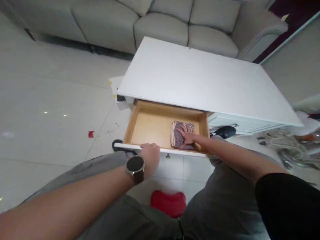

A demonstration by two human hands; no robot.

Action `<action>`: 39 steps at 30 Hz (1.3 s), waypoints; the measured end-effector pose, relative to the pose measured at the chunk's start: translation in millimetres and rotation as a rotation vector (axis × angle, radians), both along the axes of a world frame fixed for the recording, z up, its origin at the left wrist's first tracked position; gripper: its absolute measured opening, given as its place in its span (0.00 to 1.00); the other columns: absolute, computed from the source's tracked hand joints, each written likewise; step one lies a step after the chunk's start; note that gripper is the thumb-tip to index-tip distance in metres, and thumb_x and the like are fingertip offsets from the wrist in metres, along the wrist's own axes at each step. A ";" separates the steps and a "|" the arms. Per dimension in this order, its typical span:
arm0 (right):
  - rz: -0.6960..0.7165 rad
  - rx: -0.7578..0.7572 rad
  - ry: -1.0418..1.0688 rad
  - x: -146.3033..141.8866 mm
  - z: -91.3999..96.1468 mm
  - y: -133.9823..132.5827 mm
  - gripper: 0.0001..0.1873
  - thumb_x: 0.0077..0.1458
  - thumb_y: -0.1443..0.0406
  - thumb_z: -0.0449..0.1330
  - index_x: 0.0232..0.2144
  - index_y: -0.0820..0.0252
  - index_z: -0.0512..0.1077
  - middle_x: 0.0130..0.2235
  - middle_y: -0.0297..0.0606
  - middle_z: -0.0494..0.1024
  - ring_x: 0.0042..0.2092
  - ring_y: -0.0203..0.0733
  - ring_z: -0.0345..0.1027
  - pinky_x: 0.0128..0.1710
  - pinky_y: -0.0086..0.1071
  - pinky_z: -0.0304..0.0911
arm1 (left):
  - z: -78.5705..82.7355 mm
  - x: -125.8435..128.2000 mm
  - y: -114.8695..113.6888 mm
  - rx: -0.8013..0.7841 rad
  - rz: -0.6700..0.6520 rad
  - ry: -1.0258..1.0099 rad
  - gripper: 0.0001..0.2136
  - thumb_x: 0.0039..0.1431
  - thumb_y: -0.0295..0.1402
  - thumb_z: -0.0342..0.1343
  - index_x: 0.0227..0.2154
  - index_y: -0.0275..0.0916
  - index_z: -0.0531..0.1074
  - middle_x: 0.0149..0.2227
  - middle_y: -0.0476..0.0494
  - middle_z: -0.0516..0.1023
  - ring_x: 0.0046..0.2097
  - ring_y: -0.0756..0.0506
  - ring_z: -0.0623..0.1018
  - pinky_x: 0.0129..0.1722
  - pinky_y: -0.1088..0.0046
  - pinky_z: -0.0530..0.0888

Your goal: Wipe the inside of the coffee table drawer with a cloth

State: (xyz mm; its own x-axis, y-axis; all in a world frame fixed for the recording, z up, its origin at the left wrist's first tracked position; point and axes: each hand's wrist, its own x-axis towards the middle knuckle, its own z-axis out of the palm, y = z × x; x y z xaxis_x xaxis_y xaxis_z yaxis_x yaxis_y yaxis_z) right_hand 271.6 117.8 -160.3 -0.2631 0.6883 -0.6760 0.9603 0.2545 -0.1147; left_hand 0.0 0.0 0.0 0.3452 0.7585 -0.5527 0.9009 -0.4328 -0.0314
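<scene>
Drawer [151, 127]: pulled out from under the table [205, 80]; pale wooden interior, white front. Judged rigid and likely to travel only along its runners; best held at the top edge of the front or by the knob [168, 155], which is unoccupied.

Cloth [174, 137]: lies in the right-hand part of the drawer, near the front, folded into a compact pad with its layered, pale edge facing left. Judged light, soft and pliable, with little risk of slipping or breakage. The folds could loosen if it were lifted by one layer; a hold across the full stack, at the layered left edge, would be sounder.

Left hand [150, 156]: fingers bent over the top edge of the drawer front, left of the knob, apparently gripping it. Fingertips are hidden, so firmness cannot be confirmed. A watch [135, 164] is worn at the wrist.

Right hand [186, 136]: palm down on top of the cloth, fingers extended and spread, thumb apart. It touches the cloth but has no grasp around it.
</scene>
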 end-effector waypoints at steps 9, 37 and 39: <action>-0.007 -0.027 -0.009 -77.9 -5.4 12.3 0.84 0.26 0.48 0.78 0.72 0.36 0.27 0.73 0.38 0.13 0.70 0.77 0.05 0.62 0.77 0.25 | -2.4 1.2 -2.9 0.045 0.059 -0.019 0.16 0.66 0.22 0.46 0.49 0.28 0.75 0.45 0.25 0.79 0.48 0.33 0.80 0.46 0.54 0.71; -0.007 0.031 0.236 -244.4 -12.8 24.9 0.77 0.31 0.44 0.76 0.73 0.32 0.33 0.75 0.34 0.18 0.71 0.69 0.03 0.63 0.74 0.19 | -6.7 8.3 -0.2 0.004 0.070 0.078 0.20 0.67 0.22 0.41 0.55 0.26 0.73 0.53 0.22 0.77 0.53 0.28 0.78 0.47 0.54 0.73; -0.007 0.019 0.236 -245.5 -11.4 25.0 0.77 0.31 0.44 0.75 0.73 0.33 0.33 0.75 0.35 0.18 0.71 0.69 0.03 0.63 0.74 0.19 | -6.5 7.9 -0.6 0.005 0.081 0.069 0.19 0.67 0.23 0.42 0.54 0.27 0.73 0.53 0.23 0.77 0.53 0.29 0.78 0.48 0.55 0.72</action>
